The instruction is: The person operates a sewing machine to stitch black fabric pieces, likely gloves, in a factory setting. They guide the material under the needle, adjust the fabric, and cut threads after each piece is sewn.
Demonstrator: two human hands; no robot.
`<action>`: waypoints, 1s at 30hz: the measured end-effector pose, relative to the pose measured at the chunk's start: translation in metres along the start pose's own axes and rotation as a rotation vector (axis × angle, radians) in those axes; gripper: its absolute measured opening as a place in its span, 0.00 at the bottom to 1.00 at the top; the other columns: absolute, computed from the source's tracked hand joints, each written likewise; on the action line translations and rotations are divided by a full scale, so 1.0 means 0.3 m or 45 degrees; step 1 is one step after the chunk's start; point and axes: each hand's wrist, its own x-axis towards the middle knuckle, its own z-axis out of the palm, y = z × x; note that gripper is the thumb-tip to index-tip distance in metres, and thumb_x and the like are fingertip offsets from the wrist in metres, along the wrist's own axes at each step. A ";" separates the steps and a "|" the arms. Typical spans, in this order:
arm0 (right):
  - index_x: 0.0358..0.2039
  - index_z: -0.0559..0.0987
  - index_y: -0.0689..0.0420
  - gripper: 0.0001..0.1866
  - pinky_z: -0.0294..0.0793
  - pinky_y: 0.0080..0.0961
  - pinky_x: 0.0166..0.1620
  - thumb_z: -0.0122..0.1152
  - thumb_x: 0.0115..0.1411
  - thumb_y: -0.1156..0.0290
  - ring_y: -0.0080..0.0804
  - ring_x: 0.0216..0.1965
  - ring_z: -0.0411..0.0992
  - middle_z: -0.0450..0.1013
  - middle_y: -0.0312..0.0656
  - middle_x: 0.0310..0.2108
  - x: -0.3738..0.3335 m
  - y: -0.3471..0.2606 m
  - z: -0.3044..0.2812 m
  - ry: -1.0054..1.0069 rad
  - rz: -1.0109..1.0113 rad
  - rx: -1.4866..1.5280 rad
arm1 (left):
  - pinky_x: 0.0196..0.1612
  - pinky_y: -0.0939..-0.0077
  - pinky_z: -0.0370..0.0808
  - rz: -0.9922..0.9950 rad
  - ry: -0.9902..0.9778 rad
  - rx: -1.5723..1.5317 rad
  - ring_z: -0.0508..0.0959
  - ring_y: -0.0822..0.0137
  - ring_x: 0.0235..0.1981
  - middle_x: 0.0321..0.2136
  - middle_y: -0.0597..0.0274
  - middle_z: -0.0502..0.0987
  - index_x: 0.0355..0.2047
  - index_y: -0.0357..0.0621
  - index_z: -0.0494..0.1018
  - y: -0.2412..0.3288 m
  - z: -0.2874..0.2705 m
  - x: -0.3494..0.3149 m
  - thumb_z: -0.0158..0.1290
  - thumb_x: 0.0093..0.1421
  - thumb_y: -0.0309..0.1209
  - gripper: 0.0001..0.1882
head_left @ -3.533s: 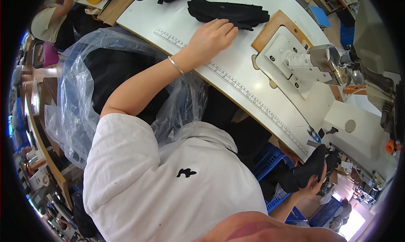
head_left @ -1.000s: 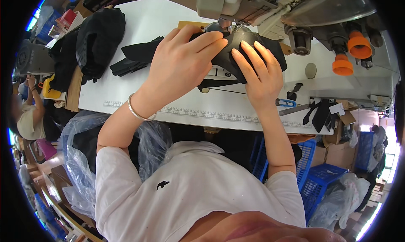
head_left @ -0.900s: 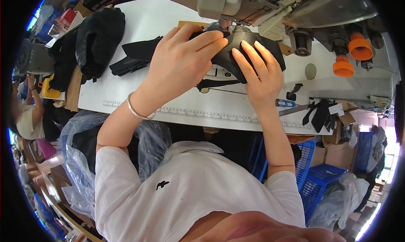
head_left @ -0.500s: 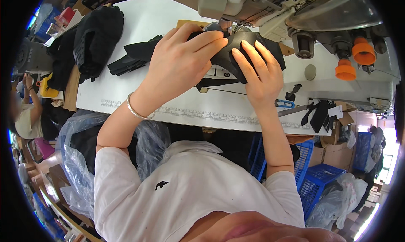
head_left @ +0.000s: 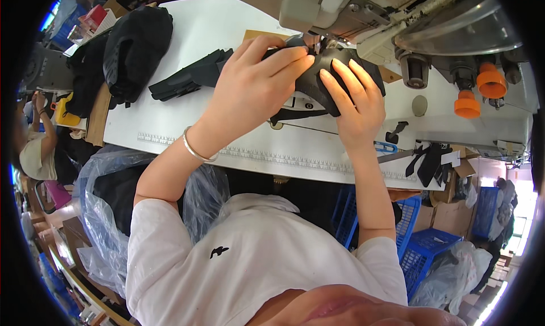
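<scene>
A black fabric piece (head_left: pixel 312 88) lies under the needle area of a sewing machine (head_left: pixel 355 13), on a white table. My left hand (head_left: pixel 252 82) grips the piece's left side near the needle, fingers bent and close together; its thumb is hidden. On the piece's right side rests my right hand (head_left: pixel 357 101), open, with its fingers stretched out flat over the fabric. A narrow black strap (head_left: pixel 304 115) hangs along the piece's near side. Just left of my left hand are several flat black fabric pieces (head_left: pixel 184 80), overlapping one another.
A heap of black fabric (head_left: pixel 138 50) sits at the table's far left. A ruler strip (head_left: pixel 255 154) runs along the front edge. To the right are black straps (head_left: pixel 434 162), a blue-handled tool (head_left: pixel 386 147) and orange knobs (head_left: pixel 467 104). Blue crates (head_left: pixel 428 243) stand below. Another person (head_left: pixel 40 150) sits left.
The whole view has shifted slightly. Both hands keep nearly the same hold on the black fabric, and the flat pieces at the left lie a little differently.
</scene>
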 end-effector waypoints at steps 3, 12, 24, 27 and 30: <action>0.45 0.88 0.46 0.18 0.79 0.32 0.51 0.64 0.52 0.68 0.36 0.51 0.78 0.80 0.32 0.51 0.005 -0.012 -0.014 -0.038 0.016 0.012 | 0.52 0.63 0.76 0.002 0.021 0.004 0.78 0.59 0.49 0.45 0.68 0.81 0.45 0.44 0.83 0.005 0.000 0.000 0.62 0.49 0.20 0.21; 0.40 0.88 0.55 0.13 0.81 0.36 0.52 0.67 0.52 0.71 0.34 0.48 0.80 0.83 0.36 0.45 0.010 -0.069 -0.011 0.090 -0.067 0.093 | 0.39 0.69 0.79 -0.348 -0.145 -0.327 0.80 0.60 0.38 0.35 0.61 0.83 0.37 0.40 0.84 -0.003 -0.054 0.092 0.64 0.56 0.23 0.08; 0.40 0.88 0.53 0.13 0.81 0.36 0.51 0.67 0.53 0.71 0.33 0.48 0.79 0.83 0.33 0.46 0.005 -0.071 -0.014 0.074 -0.055 0.057 | 0.42 0.70 0.83 0.085 0.020 -0.112 0.83 0.61 0.43 0.37 0.64 0.83 0.36 0.40 0.84 -0.030 -0.006 0.015 0.66 0.51 0.23 0.11; 0.40 0.88 0.53 0.13 0.80 0.36 0.51 0.67 0.54 0.71 0.33 0.48 0.79 0.83 0.33 0.46 0.009 -0.072 -0.021 0.061 -0.029 0.082 | 0.41 0.71 0.83 0.147 0.048 -0.069 0.83 0.61 0.43 0.37 0.65 0.82 0.36 0.41 0.84 -0.039 0.004 0.014 0.66 0.48 0.24 0.12; 0.40 0.88 0.53 0.12 0.80 0.36 0.50 0.67 0.54 0.71 0.33 0.48 0.79 0.83 0.33 0.46 0.017 -0.068 -0.028 0.046 -0.023 0.102 | 0.39 0.71 0.84 0.171 0.081 -0.070 0.83 0.62 0.42 0.36 0.65 0.82 0.35 0.41 0.84 -0.047 0.010 0.015 0.67 0.48 0.24 0.12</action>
